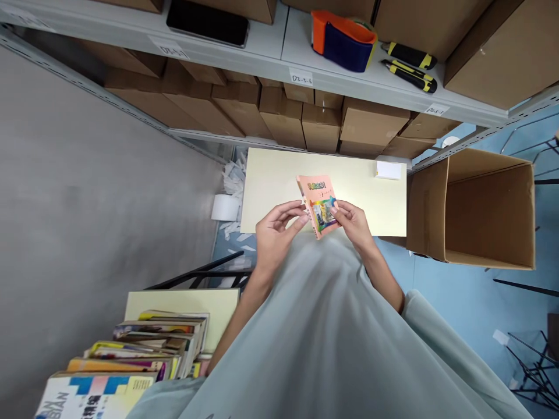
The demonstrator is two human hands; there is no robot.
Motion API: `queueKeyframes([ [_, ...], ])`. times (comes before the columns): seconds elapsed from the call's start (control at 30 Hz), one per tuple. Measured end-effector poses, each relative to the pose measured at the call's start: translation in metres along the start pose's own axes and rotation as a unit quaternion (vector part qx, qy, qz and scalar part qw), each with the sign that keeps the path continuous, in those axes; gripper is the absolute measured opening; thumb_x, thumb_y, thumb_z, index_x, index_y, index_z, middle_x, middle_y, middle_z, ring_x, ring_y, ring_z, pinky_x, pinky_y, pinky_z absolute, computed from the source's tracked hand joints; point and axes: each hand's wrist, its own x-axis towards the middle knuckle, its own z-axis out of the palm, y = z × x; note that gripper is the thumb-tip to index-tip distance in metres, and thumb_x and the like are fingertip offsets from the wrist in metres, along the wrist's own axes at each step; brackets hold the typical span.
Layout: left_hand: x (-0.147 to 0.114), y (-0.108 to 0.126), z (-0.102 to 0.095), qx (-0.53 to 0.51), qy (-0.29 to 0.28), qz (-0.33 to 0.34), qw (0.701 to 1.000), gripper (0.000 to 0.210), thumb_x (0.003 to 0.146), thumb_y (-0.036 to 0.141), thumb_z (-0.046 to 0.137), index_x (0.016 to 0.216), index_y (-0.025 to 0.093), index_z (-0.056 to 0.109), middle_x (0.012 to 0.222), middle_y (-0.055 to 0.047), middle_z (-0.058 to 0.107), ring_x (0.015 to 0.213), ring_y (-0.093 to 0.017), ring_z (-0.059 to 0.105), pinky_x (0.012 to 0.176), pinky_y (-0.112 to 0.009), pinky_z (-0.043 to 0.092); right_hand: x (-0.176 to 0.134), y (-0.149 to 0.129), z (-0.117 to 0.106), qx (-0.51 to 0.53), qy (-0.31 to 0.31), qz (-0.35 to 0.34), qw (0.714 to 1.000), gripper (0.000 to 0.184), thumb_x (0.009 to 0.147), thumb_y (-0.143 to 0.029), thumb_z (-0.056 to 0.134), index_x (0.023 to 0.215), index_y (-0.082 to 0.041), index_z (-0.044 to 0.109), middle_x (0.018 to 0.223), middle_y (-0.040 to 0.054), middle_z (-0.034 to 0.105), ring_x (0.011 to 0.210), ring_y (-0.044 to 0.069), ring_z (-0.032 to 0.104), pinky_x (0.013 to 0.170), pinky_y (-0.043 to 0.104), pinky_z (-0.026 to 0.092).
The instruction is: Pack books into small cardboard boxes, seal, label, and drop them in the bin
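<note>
A small pink book [321, 206] with a colourful picture on its cover is held up over the cream table [271, 174], tilted a little. My right hand [354, 224] grips its right edge, thumb on the cover and fingers behind. Beside the left edge of the book is my left hand [279, 230], its fingers curved and thumb apart from them. The thumb tip lies close to the book's edge; whether it touches I cannot tell. A small white block [388, 170] rests at the table's far right corner.
Cardboard boxes [283, 119] fill the shelf ahead. On the upper shelf lie a phone [207, 22], an orange and navy object [343, 43] and two utility knives [410, 75]. An open carton [489, 209] stands right, a white roll [225, 207] left, stacked books [161, 343] lower left.
</note>
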Motion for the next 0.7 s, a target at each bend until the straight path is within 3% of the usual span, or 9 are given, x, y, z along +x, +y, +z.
queueKeyframes([
  [0.13, -0.01, 0.009, 0.02, 0.104, -0.071, 0.117, 0.985, 0.031, 0.091, 0.04, 0.086, 0.116, 0.023, 0.082, 0.112, -0.008, 0.081, 0.118, -0.025, 0.074, 0.112, -0.046, 0.058, 0.003, 0.006, 0.007, 0.081, -0.072, 0.083, 0.991, 0.046, 0.081, -0.055, 0.091, 0.109, -0.021, 0.078, 0.097, 0.003, 0.081, 0.087, 0.019, 0.073, 0.077, 0.028, 0.061],
  [0.23, -0.012, 0.012, 0.033, 0.185, -0.113, 0.207, 0.954, 0.02, 0.093, 0.034, 0.085, 0.112, 0.028, 0.083, 0.118, -0.006, 0.081, 0.128, -0.027, 0.069, 0.115, -0.049, 0.056, 0.003, 0.011, 0.014, 0.161, -0.062, 0.127, 0.977, 0.033, 0.079, -0.043, 0.091, 0.103, -0.024, 0.078, 0.094, 0.0003, 0.078, 0.088, 0.018, 0.07, 0.08, 0.029, 0.062],
  [0.33, -0.009, 0.011, 0.038, 0.201, -0.136, 0.231, 0.942, 0.022, 0.094, 0.032, 0.083, 0.116, 0.028, 0.082, 0.125, -0.006, 0.08, 0.134, -0.028, 0.067, 0.117, -0.049, 0.056, 0.006, 0.017, 0.014, 0.22, -0.046, 0.146, 0.963, 0.026, 0.081, -0.037, 0.088, 0.102, -0.027, 0.076, 0.099, -0.0005, 0.077, 0.095, 0.019, 0.069, 0.088, 0.03, 0.062],
  [0.53, -0.004, -0.003, 0.019, 0.168, -0.101, 0.151, 0.969, 0.04, 0.093, 0.036, 0.084, 0.131, 0.027, 0.077, 0.132, -0.008, 0.077, 0.132, -0.027, 0.07, 0.116, -0.047, 0.057, 0.018, 0.021, 0.003, 0.144, -0.043, 0.132, 0.98, 0.036, 0.076, -0.04, 0.09, 0.105, -0.023, 0.075, 0.1, 0.003, 0.08, 0.101, 0.022, 0.072, 0.094, 0.034, 0.058],
  [0.63, 0.0, -0.026, -0.003, 0.128, -0.065, 0.051, 0.988, 0.043, 0.093, 0.04, 0.081, 0.133, 0.024, 0.073, 0.131, -0.01, 0.076, 0.119, -0.024, 0.075, 0.098, -0.039, 0.067, 0.029, 0.028, 0.001, 0.079, -0.03, 0.115, 0.99, 0.046, 0.076, -0.04, 0.09, 0.116, -0.023, 0.074, 0.102, 0.0033, 0.083, 0.101, 0.022, 0.074, 0.098, 0.035, 0.055],
  [0.7, 0.005, -0.046, -0.022, 0.096, -0.048, -0.018, 0.994, 0.044, 0.094, 0.041, 0.077, 0.134, 0.022, 0.071, 0.131, -0.011, 0.075, 0.107, -0.021, 0.078, 0.082, -0.032, 0.068, 0.039, 0.038, 0.002, 0.036, -0.029, 0.108, 0.993, 0.047, 0.077, -0.037, 0.087, 0.12, -0.022, 0.074, 0.101, 0.0029, 0.084, 0.094, 0.021, 0.074, 0.092, 0.033, 0.055],
])
